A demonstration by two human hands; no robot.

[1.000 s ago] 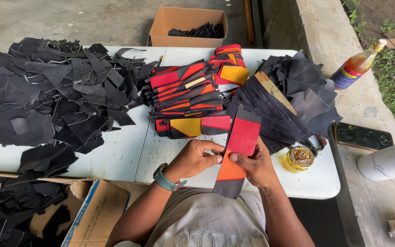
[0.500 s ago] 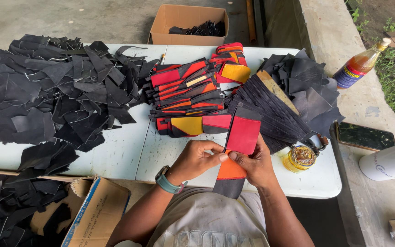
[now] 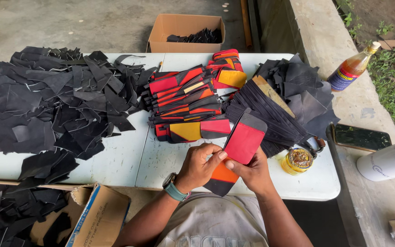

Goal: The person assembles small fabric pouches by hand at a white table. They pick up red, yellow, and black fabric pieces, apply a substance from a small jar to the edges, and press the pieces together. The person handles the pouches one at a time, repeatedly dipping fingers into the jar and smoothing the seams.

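**Where Things Lay on the Table**

A heap of scraps [image 3: 56, 105] lay on the table's [image 3: 124, 160] left half, stacked panels [image 3: 186, 98] in the middle, fanned strips [image 3: 270, 112] right of them. A jar [image 3: 297, 161] sat near the right front edge. A box [image 3: 186, 32] stood behind the table.

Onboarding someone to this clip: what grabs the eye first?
First, the red, orange and black piece held by both hands, left hand and right hand, at the near table edge. Behind it sits a stack of red, orange and yellow pieces at mid-table. A big heap of black scraps covers the table's left half.
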